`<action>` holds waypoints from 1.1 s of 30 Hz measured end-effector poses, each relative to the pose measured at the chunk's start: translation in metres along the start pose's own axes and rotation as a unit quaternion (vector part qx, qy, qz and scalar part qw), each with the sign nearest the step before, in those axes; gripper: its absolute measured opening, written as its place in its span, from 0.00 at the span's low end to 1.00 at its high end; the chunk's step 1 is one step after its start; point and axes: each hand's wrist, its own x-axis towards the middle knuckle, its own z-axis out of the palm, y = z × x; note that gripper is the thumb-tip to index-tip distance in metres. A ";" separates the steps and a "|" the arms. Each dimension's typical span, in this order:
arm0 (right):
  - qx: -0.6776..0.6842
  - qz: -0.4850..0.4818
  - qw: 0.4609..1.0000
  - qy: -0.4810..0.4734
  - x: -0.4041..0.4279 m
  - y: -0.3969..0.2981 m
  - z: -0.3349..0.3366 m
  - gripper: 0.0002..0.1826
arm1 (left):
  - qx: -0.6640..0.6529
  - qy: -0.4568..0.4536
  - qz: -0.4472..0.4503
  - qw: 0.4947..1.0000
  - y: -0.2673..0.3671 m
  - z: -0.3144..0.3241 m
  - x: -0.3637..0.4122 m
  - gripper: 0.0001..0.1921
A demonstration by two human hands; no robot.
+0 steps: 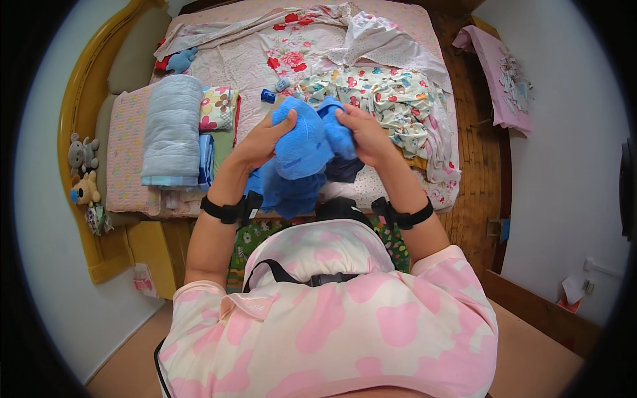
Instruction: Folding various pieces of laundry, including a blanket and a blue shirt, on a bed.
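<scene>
Both hands grip a bright blue fleecy garment (301,144), holding it up over the near side of the bed (343,194). My left hand (264,139) pinches its left side, with the thumb on top. At its upper right, my right hand (366,134) holds a bunched part of the cloth. The lower folds of the blue cloth hang toward the bed's near edge, and their exact shape is hidden. Beneath the right side lies a dark navy cloth (345,170), partly covered.
A rolled pale blue quilt (172,129) lies on a pink quilted pad (130,154) at left, beside a flowered pillow (217,107). A car-print cloth (393,99) is crumpled at right. Two small blue objects, one a dark blue item (267,95), sit beyond my hands.
</scene>
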 end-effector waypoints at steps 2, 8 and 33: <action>0.002 -0.006 1.000 -0.019 0.002 0.014 0.009 0.13 | -0.041 -0.013 0.020 0.999 -0.003 0.008 0.005 0.25; -0.085 -0.035 0.996 0.020 0.000 0.024 0.029 0.19 | -0.060 0.038 0.027 0.997 -0.020 0.001 0.025 0.35; -0.352 -0.218 0.908 -0.066 -0.012 0.028 0.029 0.53 | 0.101 0.210 0.262 0.936 -0.070 0.013 0.020 0.13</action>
